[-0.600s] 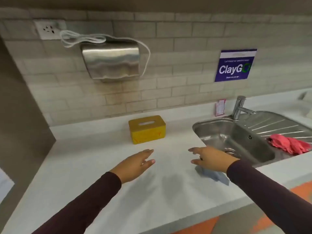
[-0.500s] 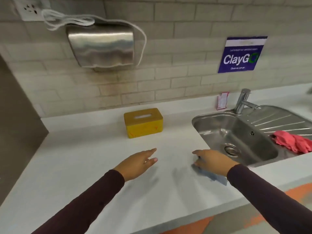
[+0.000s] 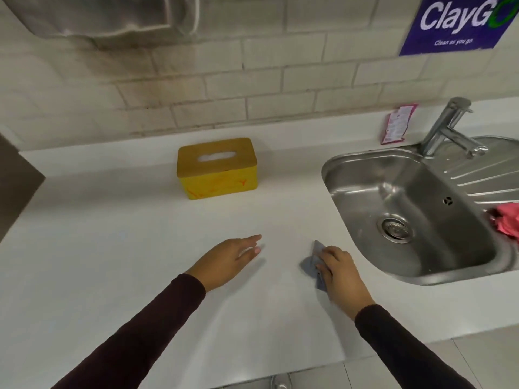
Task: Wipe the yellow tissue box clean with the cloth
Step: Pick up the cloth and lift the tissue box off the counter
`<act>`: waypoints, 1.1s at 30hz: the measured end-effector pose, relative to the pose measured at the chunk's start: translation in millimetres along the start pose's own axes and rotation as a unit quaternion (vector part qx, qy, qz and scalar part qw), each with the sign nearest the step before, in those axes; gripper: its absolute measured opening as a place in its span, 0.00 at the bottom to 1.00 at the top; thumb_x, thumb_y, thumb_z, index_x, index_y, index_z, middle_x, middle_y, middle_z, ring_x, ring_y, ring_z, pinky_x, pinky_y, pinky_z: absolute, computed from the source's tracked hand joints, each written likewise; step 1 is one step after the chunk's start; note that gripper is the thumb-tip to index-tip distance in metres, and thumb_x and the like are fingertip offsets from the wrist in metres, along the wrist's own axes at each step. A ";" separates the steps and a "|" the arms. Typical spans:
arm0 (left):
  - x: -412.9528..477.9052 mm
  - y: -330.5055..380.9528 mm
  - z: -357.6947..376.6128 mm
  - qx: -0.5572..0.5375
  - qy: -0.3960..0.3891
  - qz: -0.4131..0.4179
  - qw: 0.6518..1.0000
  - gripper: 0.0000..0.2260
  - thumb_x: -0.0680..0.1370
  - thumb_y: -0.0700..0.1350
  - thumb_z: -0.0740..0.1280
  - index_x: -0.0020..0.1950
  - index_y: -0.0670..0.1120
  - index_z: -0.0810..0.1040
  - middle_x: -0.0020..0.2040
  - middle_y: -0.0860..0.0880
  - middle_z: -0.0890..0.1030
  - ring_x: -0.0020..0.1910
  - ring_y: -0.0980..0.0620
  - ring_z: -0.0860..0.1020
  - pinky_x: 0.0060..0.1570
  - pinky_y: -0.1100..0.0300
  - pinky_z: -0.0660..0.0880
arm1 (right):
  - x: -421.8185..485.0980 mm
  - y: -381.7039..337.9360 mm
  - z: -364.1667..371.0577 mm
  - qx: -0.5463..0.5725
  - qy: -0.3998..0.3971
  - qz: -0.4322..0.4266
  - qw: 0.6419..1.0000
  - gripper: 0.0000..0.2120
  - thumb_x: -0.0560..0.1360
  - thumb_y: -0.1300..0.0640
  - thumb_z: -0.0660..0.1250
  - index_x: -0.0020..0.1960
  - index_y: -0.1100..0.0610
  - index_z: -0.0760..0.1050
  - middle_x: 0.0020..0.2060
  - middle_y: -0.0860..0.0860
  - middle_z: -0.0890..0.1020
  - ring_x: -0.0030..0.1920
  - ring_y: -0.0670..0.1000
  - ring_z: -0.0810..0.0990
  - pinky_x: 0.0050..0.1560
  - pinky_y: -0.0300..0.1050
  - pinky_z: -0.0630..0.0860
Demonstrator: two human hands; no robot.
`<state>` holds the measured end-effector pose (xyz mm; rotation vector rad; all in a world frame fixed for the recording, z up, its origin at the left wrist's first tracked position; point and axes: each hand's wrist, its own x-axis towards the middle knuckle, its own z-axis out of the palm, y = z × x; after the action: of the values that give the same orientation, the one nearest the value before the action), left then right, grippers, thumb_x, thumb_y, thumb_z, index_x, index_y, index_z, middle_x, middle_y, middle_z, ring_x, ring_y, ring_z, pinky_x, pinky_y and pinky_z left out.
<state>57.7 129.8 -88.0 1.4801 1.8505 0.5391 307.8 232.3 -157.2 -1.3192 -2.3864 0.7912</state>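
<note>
The yellow tissue box [image 3: 219, 178] stands on the white counter [image 3: 112, 262] near the back wall; it has a wooden lid with a slot, and red marks on its front face. My right hand [image 3: 341, 269] lies on the counter left of the sink, its fingers closed on a crumpled blue-grey cloth [image 3: 311, 265]. My left hand [image 3: 229, 258] hovers just over the counter, palm down, fingers apart and holding nothing. Both hands are well in front of the box, apart from it.
A steel sink [image 3: 407, 217] with a tap [image 3: 446, 127] fills the right side. A pink cloth [image 3: 505, 220] lies on its draining board. A small pink packet [image 3: 396, 123] leans on the wall. A metal hand dryer [image 3: 106, 18] hangs upper left.
The view has dropped and moved closer to the counter. My right hand has closed on the blue-grey cloth and bunched it up. My left hand stays flat and open.
</note>
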 end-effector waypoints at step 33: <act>141.9 -98.8 -153.5 0.310 0.034 0.073 0.947 0.25 0.81 0.53 0.54 0.74 0.42 0.55 0.74 0.43 0.56 0.72 0.44 0.57 0.70 0.54 0.57 | 71.5 -122.1 3.5 0.531 0.111 0.209 0.814 0.19 0.79 0.41 0.54 0.52 0.54 0.76 0.50 0.57 0.82 0.50 0.52 0.81 0.50 0.50 0.76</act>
<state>-136.3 255.6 -90.5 2.0340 2.0854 0.0598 184.9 239.6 -87.3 -1.2584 -1.0543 1.6329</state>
